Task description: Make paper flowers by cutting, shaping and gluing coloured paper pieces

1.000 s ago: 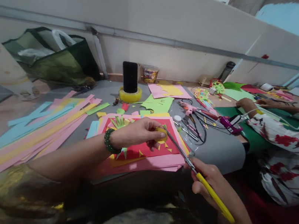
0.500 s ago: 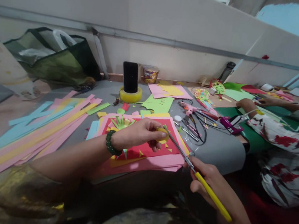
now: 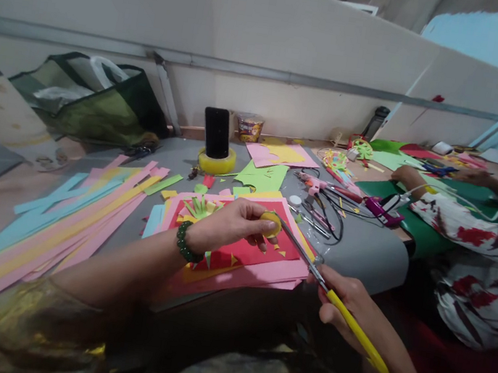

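My left hand (image 3: 243, 226), with a green bead bracelet at the wrist, pinches a small round yellow paper piece (image 3: 271, 224) above a red sheet. Wrapped round a long tool with a thin metal shaft and a yellow handle (image 3: 356, 330) is my right hand (image 3: 348, 288); the tool's tip meets the edge of the yellow piece. The red sheet (image 3: 289, 248) lies over pink and yellow sheets, with small yellow triangular scraps and a fringed green paper piece (image 3: 199, 207) on it.
Coloured paper strips (image 3: 62, 215) fan out at the left. Behind my hands stand a phone (image 3: 216, 133) and a yellow tape roll (image 3: 217, 160). Cables and a glue gun (image 3: 314, 185) lie to the right. Another person's patterned sleeve (image 3: 462, 228) reaches over a green surface.
The view has tilted slightly upward. The round yellow piece shows more of its face in my left hand. At the right, the other person's hands have shifted, and a dark blue tool now shows there.
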The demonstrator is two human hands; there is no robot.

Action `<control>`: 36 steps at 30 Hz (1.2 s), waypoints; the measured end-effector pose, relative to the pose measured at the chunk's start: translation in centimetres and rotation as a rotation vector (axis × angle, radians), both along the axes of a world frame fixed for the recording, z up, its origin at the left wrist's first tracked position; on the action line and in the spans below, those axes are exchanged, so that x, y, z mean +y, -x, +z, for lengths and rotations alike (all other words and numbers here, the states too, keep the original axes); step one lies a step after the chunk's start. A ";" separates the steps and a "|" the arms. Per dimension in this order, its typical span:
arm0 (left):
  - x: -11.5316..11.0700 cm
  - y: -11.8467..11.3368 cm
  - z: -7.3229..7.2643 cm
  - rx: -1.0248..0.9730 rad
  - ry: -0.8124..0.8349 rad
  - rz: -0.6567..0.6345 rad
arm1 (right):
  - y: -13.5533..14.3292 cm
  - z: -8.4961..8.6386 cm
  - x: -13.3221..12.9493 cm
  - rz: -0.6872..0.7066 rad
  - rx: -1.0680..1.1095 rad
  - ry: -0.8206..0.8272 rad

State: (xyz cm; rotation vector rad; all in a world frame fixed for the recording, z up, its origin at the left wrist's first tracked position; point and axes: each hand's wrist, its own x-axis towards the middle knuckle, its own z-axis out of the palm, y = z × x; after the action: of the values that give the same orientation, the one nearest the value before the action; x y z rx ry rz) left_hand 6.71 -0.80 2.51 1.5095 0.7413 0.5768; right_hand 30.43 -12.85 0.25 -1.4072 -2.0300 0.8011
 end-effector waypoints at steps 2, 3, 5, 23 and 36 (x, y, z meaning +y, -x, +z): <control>0.0 0.0 0.0 0.007 0.008 -0.010 | 0.1 0.1 -0.2 0.000 0.005 -0.006; 0.1 0.0 0.1 0.005 0.012 -0.017 | 0.1 0.1 -0.3 -0.010 0.000 -0.021; 0.1 0.1 0.2 0.000 0.014 -0.017 | 0.1 0.1 -0.4 -0.029 -0.013 -0.052; -0.1 0.4 1.0 0.209 -0.121 -0.062 | 0.4 0.8 -0.1 0.019 -0.056 -0.068; -0.3 0.3 1.2 0.247 -0.133 -0.130 | 0.6 0.8 -0.4 0.005 -0.060 -0.034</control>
State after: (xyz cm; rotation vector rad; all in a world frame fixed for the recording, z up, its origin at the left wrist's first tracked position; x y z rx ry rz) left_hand 6.42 -1.07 3.74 1.7597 0.7977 0.3510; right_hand 29.79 -13.22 1.02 -1.4241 -2.0833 0.7312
